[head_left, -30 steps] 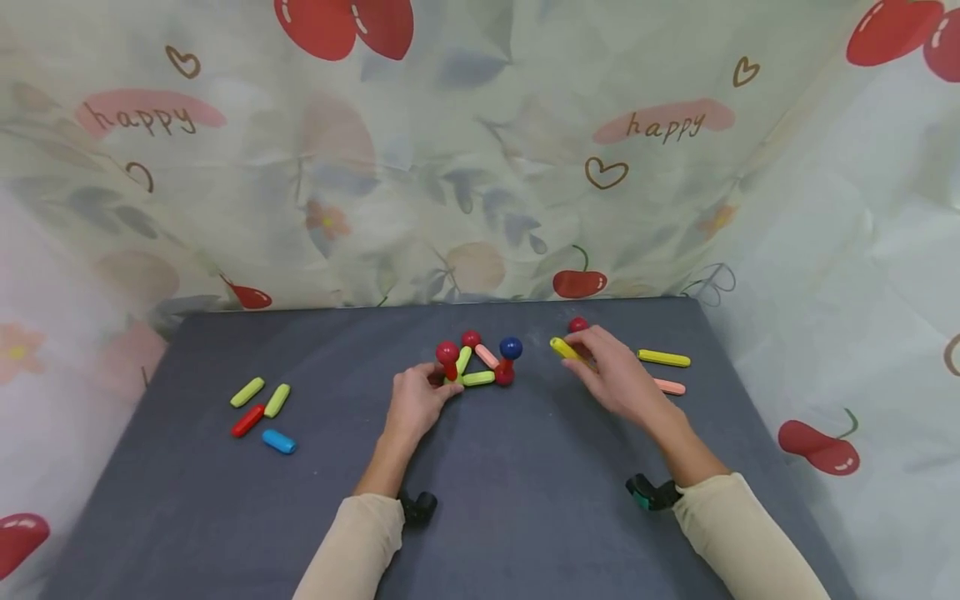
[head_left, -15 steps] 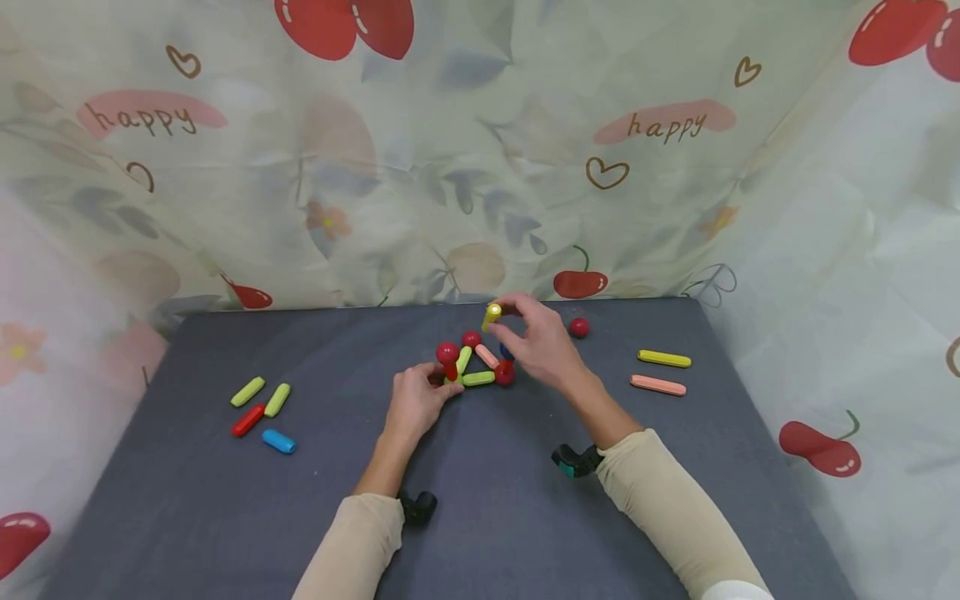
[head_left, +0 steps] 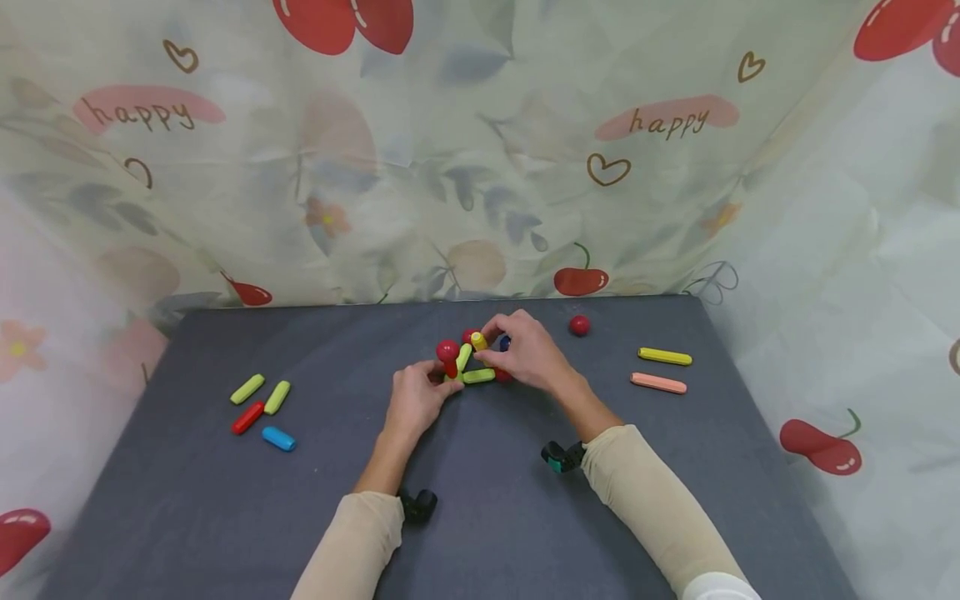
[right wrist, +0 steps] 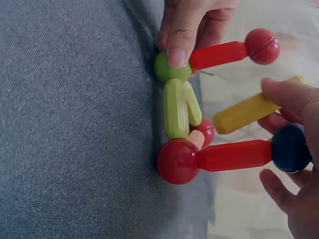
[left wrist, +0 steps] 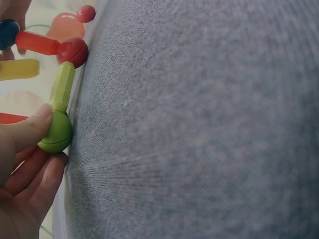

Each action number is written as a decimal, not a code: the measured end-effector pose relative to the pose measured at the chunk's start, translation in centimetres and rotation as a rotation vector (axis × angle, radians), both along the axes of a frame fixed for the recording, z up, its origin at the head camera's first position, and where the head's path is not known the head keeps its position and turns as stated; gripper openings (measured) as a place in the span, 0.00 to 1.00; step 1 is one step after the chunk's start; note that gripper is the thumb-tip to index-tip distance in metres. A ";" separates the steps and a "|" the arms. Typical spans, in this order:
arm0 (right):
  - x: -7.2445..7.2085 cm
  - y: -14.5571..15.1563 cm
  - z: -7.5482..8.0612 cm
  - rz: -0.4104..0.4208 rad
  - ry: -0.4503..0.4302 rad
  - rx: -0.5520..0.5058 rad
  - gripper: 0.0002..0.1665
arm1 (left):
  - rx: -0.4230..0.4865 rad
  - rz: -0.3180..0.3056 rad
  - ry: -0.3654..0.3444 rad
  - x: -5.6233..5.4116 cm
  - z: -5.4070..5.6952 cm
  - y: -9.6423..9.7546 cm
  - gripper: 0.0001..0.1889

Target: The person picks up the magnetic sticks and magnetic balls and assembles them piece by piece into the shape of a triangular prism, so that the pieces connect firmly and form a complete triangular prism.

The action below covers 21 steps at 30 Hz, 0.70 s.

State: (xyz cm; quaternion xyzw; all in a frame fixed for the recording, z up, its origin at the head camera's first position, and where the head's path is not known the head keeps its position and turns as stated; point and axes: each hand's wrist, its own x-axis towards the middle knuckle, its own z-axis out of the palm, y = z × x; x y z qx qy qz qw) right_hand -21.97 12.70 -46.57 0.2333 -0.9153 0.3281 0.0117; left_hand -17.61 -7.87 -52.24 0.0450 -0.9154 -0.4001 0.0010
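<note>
My left hand (head_left: 416, 398) grips a green ball (left wrist: 60, 132) at the near left corner of a triangular frame of rods and balls. From that ball a red rod (right wrist: 219, 56) rises to a red ball (right wrist: 261, 46). Light green rods (right wrist: 175, 109) and a pink rod (right wrist: 197, 138) form the base. On the near right red ball (right wrist: 178, 161) stands another red rod (right wrist: 234, 155), topped by a blue ball (right wrist: 291, 148). My right hand (head_left: 528, 354) pinches a yellow rod (right wrist: 246, 112), its free end close to the back red ball (right wrist: 205, 130).
A loose red ball (head_left: 579, 326) lies at the back right, with a yellow rod (head_left: 664, 357) and a pink rod (head_left: 657, 383) farther right. Two light green rods (head_left: 247, 389), a red rod (head_left: 247, 418) and a blue rod (head_left: 279, 438) lie left on the dark cloth (head_left: 480, 517).
My right hand has carried the yellow rod leftward from the right side to the frame, then lowered it toward the back corner. My left hand stays on the green ball.
</note>
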 end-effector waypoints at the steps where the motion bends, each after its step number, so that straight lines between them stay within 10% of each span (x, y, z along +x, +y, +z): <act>1: -0.1 0.0 -0.1 0.007 0.009 0.028 0.14 | 0.001 0.000 0.003 0.0 0.0 0.0 0.20; 8: -0.2 -0.4 -0.2 0.028 0.084 0.251 0.18 | -0.008 -0.003 0.019 0.1 0.1 0.0 0.20; 21: 0.0 -0.9 -0.5 0.078 0.209 0.331 0.17 | -0.085 -0.017 0.051 0.1 0.8 0.6 0.14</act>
